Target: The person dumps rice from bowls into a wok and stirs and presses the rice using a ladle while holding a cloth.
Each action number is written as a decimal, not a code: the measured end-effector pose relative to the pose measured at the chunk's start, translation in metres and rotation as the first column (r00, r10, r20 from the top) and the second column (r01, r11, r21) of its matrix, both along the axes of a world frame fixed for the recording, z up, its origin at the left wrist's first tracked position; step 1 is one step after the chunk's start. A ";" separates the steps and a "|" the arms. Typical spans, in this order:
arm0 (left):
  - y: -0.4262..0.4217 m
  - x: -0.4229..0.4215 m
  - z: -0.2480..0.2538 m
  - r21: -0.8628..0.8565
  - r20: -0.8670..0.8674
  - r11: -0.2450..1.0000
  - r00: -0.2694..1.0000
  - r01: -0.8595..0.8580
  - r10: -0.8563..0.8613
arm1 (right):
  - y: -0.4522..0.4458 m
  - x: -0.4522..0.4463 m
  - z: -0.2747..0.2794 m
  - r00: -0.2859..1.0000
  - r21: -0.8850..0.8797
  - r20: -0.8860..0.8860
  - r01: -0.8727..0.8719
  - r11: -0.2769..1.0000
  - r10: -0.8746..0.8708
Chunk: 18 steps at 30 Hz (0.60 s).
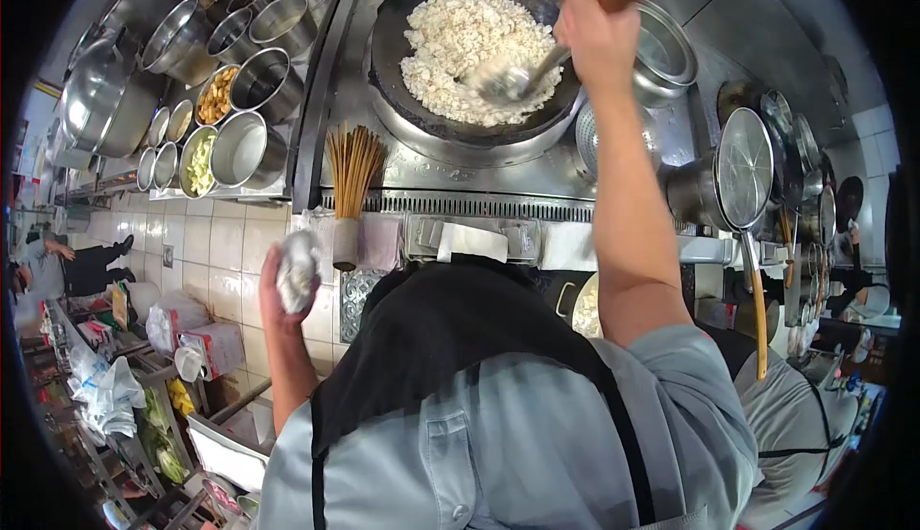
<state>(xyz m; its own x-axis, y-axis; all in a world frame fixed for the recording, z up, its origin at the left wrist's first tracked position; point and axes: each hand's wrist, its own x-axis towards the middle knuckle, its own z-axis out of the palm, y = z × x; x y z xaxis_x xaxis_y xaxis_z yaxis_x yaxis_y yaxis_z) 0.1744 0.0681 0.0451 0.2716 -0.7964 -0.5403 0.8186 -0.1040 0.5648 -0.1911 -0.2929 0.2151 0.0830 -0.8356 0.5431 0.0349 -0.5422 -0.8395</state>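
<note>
My right hand (599,36) is closed around the wooden-ended handle of a metal ladle (541,72). The ladle's head is blurred and rests in a heap of white, crumbly food (470,36) inside a large dark wok (391,84). Off to the left, below the stove's front edge, my left hand (275,292) grips a small silvery oval object (298,271). It looks pale inside, but blur hides what kind of thing it is. A bamboo wok brush (353,171) stands by the stove edge, apart from my left hand.
Metal pots (265,84) and food-filled containers (199,163) crowd the left counter. A mesh strainer (745,171) juts out at right. Folded cloths (472,241) lie along the stove front. A co-worker (791,425) stands close on my right; another person (67,262) is far left.
</note>
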 end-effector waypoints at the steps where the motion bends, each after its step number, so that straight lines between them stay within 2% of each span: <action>1: -0.028 -0.018 0.007 0.023 0.039 1.000 0.999 0.000 0.000 | 0.004 -0.006 -0.022 0.992 0.054 0.117 -0.052 0.997 0.045; 2: -0.055 -0.033 0.003 -0.014 0.006 0.995 0.995 0.095 -0.095 | 0.012 -0.014 -0.041 0.999 0.069 0.041 -0.017 0.997 0.014; 3: -0.082 -0.049 -0.002 -0.053 -0.019 0.980 0.981 0.191 -0.192 | 0.029 -0.021 -0.049 0.958 -0.014 -0.261 0.120 0.993 -0.119; 4: -0.106 -0.060 -0.001 -0.099 -0.041 0.926 0.928 0.365 -0.370 | 0.048 -0.028 -0.053 0.811 -0.139 -0.523 0.221 0.965 -0.261; 5: -0.130 -0.084 0.003 -0.063 -0.056 0.909 0.908 0.412 -0.415 | 0.074 -0.036 -0.062 0.829 -0.024 -0.536 0.176 0.984 -0.161; 6: -0.155 -0.100 -0.002 0.048 -0.183 0.908 0.897 0.416 -0.401 | 0.098 -0.044 -0.068 0.894 0.272 -0.439 0.032 0.962 0.095; 7: -0.176 -0.112 -0.012 0.034 -0.280 0.891 0.860 0.453 -0.427 | 0.126 -0.053 -0.056 0.903 0.524 -0.239 -0.189 0.830 0.356; 8: -0.196 -0.120 -0.029 -0.029 -0.289 0.865 0.824 0.501 -0.487 | 0.141 -0.054 -0.068 0.908 0.601 0.008 -0.339 0.724 0.419; 9: -0.206 -0.137 -0.009 0.002 -0.240 0.874 0.848 0.486 -0.472 | 0.152 -0.046 -0.073 0.914 0.684 0.256 -0.402 0.608 0.316; 10: -0.221 -0.147 -0.010 0.028 -0.249 0.870 0.846 0.492 -0.470 | 0.162 -0.036 -0.076 0.865 0.726 0.475 -0.488 0.485 0.161; 12: -0.247 -0.163 -0.016 0.089 -0.219 0.863 0.855 0.497 -0.470 | 0.164 -0.032 -0.087 0.831 0.771 0.556 -0.528 0.357 0.028; 15: -0.274 -0.177 -0.035 0.182 -0.143 0.844 0.862 0.505 -0.486 | 0.153 -0.038 -0.128 0.946 0.886 0.253 -0.310 0.345 0.202; 17: -0.288 -0.180 -0.049 0.225 -0.141 0.815 0.846 0.534 -0.515 | 0.155 -0.038 -0.131 0.947 0.921 0.032 -0.153 0.358 0.321; 18: -0.288 -0.181 -0.047 0.246 -0.131 0.811 0.847 0.531 -0.515 | 0.164 -0.049 -0.116 0.840 0.864 -0.327 0.079 0.498 0.433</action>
<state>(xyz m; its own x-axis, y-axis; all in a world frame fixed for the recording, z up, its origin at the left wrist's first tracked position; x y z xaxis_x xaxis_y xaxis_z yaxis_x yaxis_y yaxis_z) -0.0064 -0.2201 -0.0015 -0.1813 -0.6356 -0.7504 0.6270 -0.6626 0.4097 -0.2404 -0.1292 0.0993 0.2951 -0.7881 -0.5403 -0.4640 0.3761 -0.8020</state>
